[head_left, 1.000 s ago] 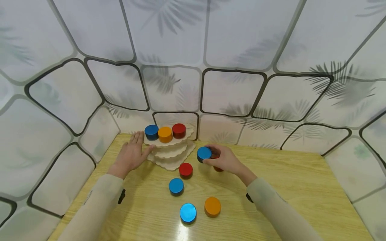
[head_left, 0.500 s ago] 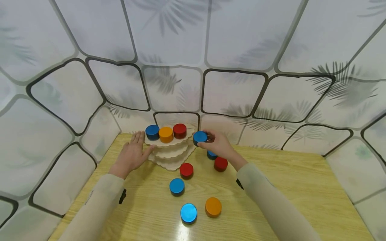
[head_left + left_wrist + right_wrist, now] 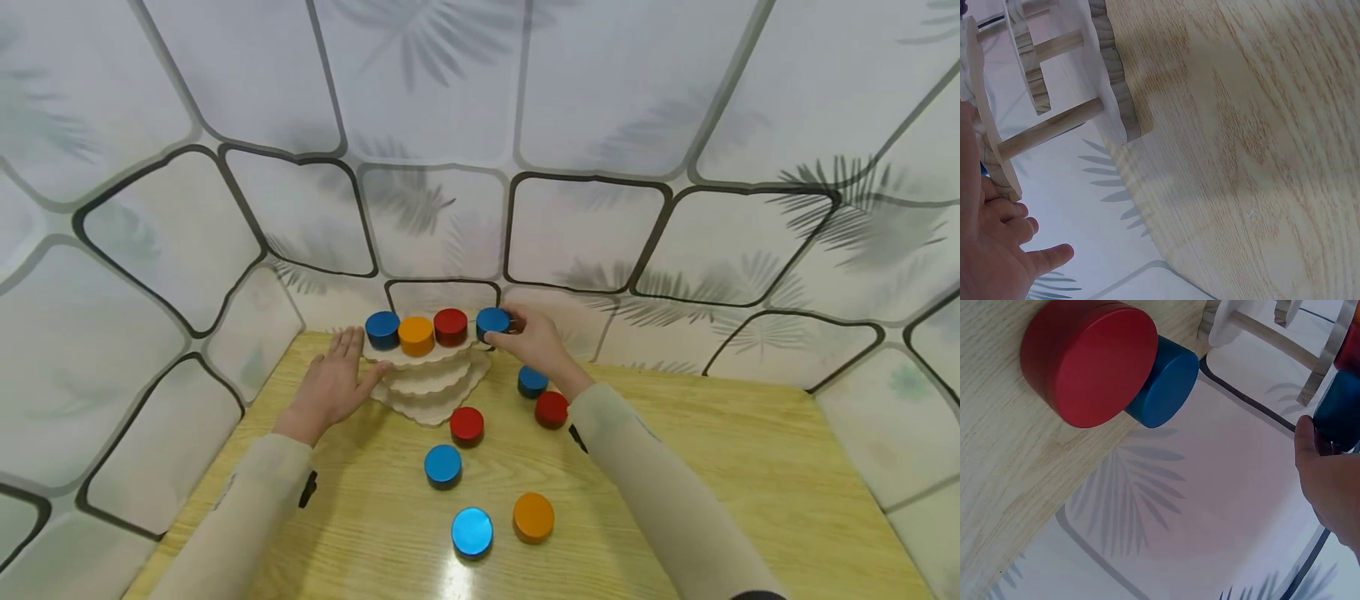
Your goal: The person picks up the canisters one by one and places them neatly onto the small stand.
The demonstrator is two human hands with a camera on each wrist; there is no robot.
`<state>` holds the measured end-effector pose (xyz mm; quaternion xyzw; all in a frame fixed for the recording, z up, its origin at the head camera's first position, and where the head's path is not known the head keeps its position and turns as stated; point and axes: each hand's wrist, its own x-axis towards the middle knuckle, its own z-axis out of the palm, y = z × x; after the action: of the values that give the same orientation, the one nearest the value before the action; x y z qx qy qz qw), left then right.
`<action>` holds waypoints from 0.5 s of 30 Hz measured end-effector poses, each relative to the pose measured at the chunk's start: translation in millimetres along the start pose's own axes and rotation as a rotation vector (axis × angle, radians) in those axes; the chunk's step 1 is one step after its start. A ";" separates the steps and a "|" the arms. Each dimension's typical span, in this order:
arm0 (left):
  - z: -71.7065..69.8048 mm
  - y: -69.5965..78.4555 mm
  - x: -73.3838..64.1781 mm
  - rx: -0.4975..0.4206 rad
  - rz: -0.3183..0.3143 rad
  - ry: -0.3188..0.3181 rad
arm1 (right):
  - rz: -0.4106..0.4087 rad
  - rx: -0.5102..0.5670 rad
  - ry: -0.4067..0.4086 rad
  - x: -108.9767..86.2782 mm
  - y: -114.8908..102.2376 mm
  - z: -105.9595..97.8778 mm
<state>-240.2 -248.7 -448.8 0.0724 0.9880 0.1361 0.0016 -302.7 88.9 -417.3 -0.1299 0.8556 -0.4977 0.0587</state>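
Observation:
A pale wooden tiered stand (image 3: 427, 380) with scalloped shelf edges stands in the back left corner. On its top shelf sit a blue round tin (image 3: 382, 331), an orange tin (image 3: 416, 336) and a red tin (image 3: 451, 327) in a row. My right hand (image 3: 542, 346) pinches another blue tin (image 3: 492, 323) at the right end of that shelf; in the right wrist view this blue tin (image 3: 1339, 411) is right beside the red one. My left hand (image 3: 327, 387) touches the stand's left side, fingers extended; in the left wrist view its fingers (image 3: 1011, 212) meet the top shelf's edge.
Below my right hand, a blue tin (image 3: 532, 382) and a red tin (image 3: 552, 410) stand together. Nearer me are a red tin (image 3: 467, 426), two blue tins (image 3: 443, 465) and an orange tin (image 3: 533, 517) on the wooden table (image 3: 675, 483). A patterned wall (image 3: 585, 233) borders the back.
My right hand has lifted the blue tin from over the table up and leftward to the top shelf's right end, uncovering another blue tin below. My left hand stays at the stand.

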 end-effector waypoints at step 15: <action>1.9 -1.9 0.6 0.007 0.013 0.011 | 0.039 0.064 0.094 19.7 -0.2 14.2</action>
<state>-241.0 -249.9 -451.2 0.0783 0.9880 0.1330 -0.0049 -318.3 71.4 -423.6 -0.0878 0.8433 -0.5292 0.0320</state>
